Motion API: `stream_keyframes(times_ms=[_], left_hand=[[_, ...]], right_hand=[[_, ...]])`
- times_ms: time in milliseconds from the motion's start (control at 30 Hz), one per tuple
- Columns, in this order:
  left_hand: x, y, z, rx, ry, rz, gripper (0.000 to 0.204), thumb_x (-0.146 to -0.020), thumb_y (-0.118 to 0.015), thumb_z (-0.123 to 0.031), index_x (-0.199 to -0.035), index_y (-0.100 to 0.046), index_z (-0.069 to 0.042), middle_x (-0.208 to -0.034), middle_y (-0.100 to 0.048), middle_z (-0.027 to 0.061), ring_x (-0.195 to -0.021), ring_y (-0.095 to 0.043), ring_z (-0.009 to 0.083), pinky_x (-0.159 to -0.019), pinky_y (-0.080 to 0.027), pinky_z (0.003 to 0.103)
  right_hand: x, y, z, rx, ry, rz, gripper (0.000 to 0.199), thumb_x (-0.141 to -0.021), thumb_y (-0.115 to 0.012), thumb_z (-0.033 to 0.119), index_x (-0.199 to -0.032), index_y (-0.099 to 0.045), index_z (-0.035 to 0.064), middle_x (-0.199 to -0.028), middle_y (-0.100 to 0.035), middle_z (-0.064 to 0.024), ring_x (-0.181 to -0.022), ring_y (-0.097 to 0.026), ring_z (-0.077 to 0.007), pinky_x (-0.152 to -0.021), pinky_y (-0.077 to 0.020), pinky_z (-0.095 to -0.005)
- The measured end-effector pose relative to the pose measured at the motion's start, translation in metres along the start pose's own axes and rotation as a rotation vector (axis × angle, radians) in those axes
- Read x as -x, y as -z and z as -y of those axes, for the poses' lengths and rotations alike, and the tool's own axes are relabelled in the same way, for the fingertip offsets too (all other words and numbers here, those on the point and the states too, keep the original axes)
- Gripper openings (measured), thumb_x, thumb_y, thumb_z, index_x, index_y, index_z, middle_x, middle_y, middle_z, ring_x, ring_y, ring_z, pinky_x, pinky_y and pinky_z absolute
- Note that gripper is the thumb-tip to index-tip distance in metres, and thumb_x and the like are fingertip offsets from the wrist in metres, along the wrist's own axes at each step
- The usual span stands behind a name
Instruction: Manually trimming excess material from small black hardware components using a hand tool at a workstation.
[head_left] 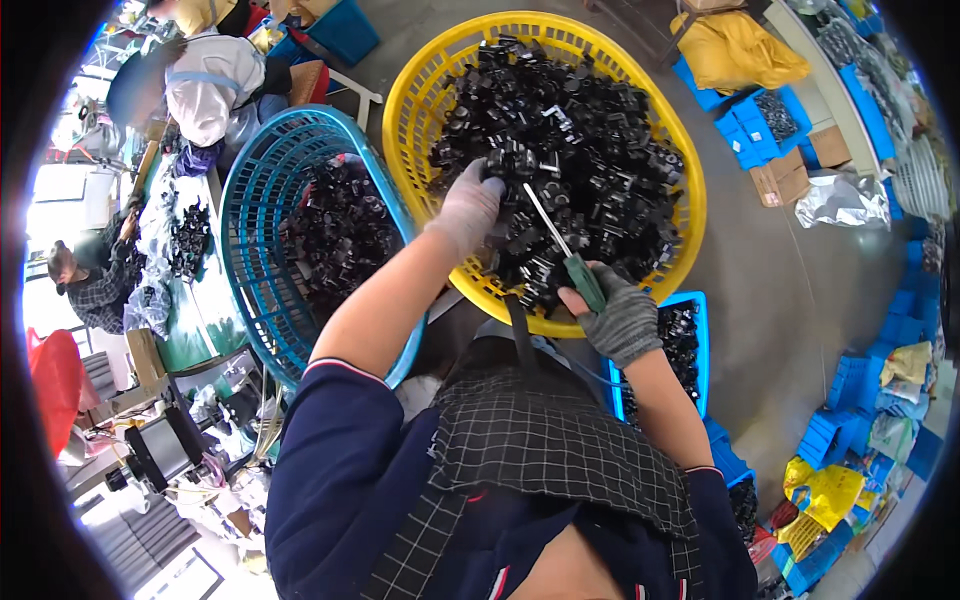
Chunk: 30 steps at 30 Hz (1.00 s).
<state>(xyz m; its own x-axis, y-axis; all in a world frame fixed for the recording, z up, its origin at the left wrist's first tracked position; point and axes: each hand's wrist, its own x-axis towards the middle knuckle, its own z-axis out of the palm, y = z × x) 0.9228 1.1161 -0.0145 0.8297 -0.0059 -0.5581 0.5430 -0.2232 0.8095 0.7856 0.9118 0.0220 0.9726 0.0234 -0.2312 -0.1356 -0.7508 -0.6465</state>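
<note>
My left hand (pixel 468 208), in a pale glove, reaches into the yellow basket (pixel 420 100) and closes on a black plastic part (pixel 510 165) at the top of the heap. My right hand (pixel 618 318), in a grey knit glove, grips a screwdriver (pixel 570 255) by its green handle. The metal shaft points up and left toward the part under my left hand. The yellow basket is heaped with several black plastic parts (pixel 590 130).
A blue basket (pixel 260 190) with more black parts stands to the left of the yellow one. A small blue bin (pixel 690 340) of parts sits by my right arm. Blue crates (pixel 760 120) and cardboard boxes lie at right. Other people work at a bench (pixel 170 240) on the left.
</note>
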Motion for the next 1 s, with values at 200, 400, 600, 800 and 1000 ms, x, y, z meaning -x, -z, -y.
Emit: stream_keyframes(times_ms=[200,400,600,800,1000], left_hand=[[0.006,-0.027,0.058,-0.287,-0.389,-0.384,0.038,-0.087,-0.046,-0.019,-0.123,-0.052,-0.01,-0.097,-0.064,0.0107,-0.079,-0.064,0.0225,-0.071,-0.055,0.034],[0.037,0.014,0.065,0.009,-0.166,-0.075,0.032,-0.085,-0.05,-0.021,-0.114,-0.055,-0.009,-0.088,-0.064,0.011,-0.073,-0.062,0.0215,-0.065,-0.052,0.034],[0.052,0.14,0.117,0.3,0.179,-0.572,0.034,-0.084,-0.051,-0.026,-0.116,-0.057,-0.013,-0.089,-0.064,0.0086,-0.072,-0.061,0.0238,-0.065,-0.052,0.036],[0.004,0.08,0.051,-1.004,-0.653,-0.628,0.056,-0.079,-0.068,-0.029,-0.126,-0.051,-0.005,-0.119,-0.057,0.0194,-0.116,-0.051,0.0343,-0.1,-0.04,0.042],[-0.174,0.018,0.034,-1.187,-0.402,0.0,0.068,-0.076,-0.07,-0.029,-0.134,-0.043,-0.007,-0.125,-0.054,0.0196,-0.12,-0.048,0.0358,-0.1,-0.042,0.04]], right_hand=[[0.024,0.008,0.002,0.143,-0.039,0.132,0.055,-0.08,-0.06,0.059,-0.106,-0.061,0.0106,-0.084,-0.068,-0.0145,-0.08,-0.066,-0.0348,-0.07,-0.0518,-0.0433],[0.001,-0.007,0.021,0.269,-0.052,0.312,0.059,-0.079,-0.059,0.063,-0.104,-0.061,0.0109,-0.084,-0.068,-0.0146,-0.079,-0.066,-0.0347,-0.071,-0.0518,-0.044],[-0.006,-0.023,0.018,0.066,0.128,0.285,0.055,-0.078,-0.066,0.054,-0.108,-0.061,0.0082,-0.089,-0.068,-0.0145,-0.08,-0.067,-0.0333,-0.07,-0.0526,-0.0409],[-0.017,-0.03,-0.017,-0.013,-0.005,0.175,0.055,-0.077,-0.071,0.046,-0.112,-0.061,0.0054,-0.089,-0.068,-0.015,-0.08,-0.067,-0.0325,-0.071,-0.0531,-0.0381],[-0.041,-0.021,-0.003,-0.026,-0.193,0.171,0.059,-0.077,-0.071,0.047,-0.115,-0.059,0.0031,-0.086,-0.068,-0.0183,-0.083,-0.067,-0.0345,-0.074,-0.0528,-0.0382]])
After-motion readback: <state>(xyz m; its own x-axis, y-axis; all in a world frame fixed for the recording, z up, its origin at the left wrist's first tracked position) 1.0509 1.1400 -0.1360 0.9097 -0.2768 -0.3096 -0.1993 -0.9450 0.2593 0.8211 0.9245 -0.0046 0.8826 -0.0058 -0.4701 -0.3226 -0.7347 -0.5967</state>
